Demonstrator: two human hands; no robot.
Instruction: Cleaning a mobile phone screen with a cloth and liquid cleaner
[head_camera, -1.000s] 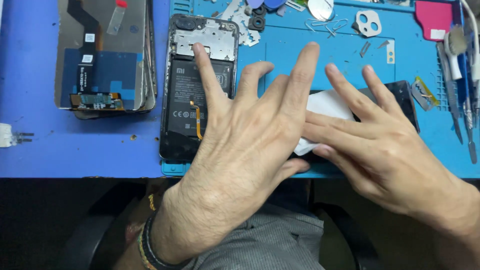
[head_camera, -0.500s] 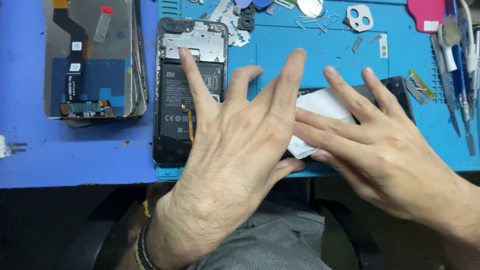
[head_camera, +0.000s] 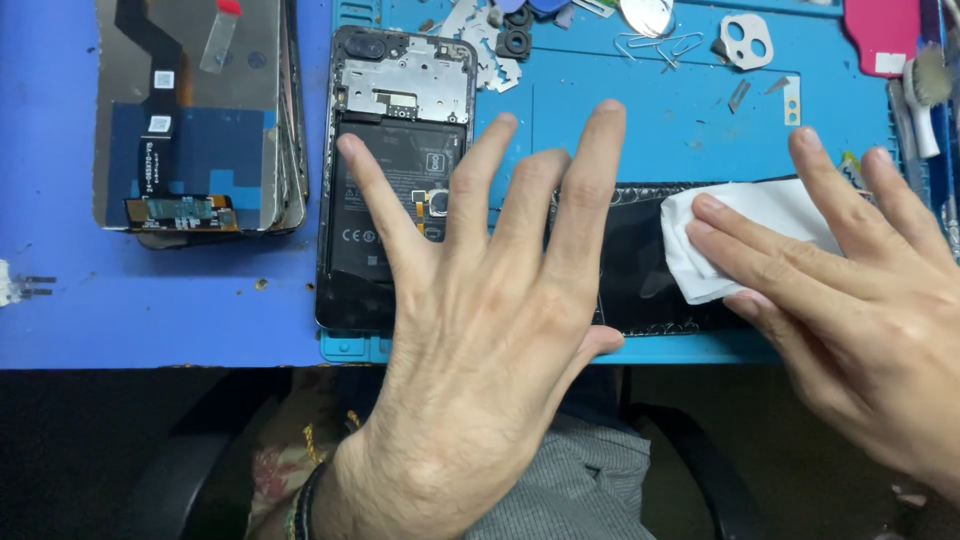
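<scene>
I see the left hand (head_camera: 480, 330) laid flat, fingers spread, its outer fingers pinning the near end of the black panel (head_camera: 630, 260) to the mat (head_camera: 640, 120), evidently so the panel cannot slide under rubbing. Its thumb and first finger overlap the open phone (head_camera: 385, 180) beside it. The hand grips nothing; it bears down by the fingers and palm

The right hand (head_camera: 860, 310) lies flat as well, fingers together and straight, pressing a white wipe (head_camera: 745, 235) onto the far half of the panel. Nothing is pinched; the wipe is trapped between fingertips and panel. The two hands are apart, one at each end of the panel

The panel lies lengthwise across the mat's front edge, just right of the phone. It is glossy and thin, and a ragged dark line of residue runs along its near edge. The wipe is soft, matt, folded, with a crumpled corner

The phone lies back up, cover off: dark battery below, pale metal shielding and camera cluster above. The mat is teal, moulded with shallow trays, holding small brackets and a paper clip (head_camera: 685, 45). On the blue table (head_camera: 150, 300) to the left stands a stack of screens (head_camera: 200, 110), flex cables upward
</scene>
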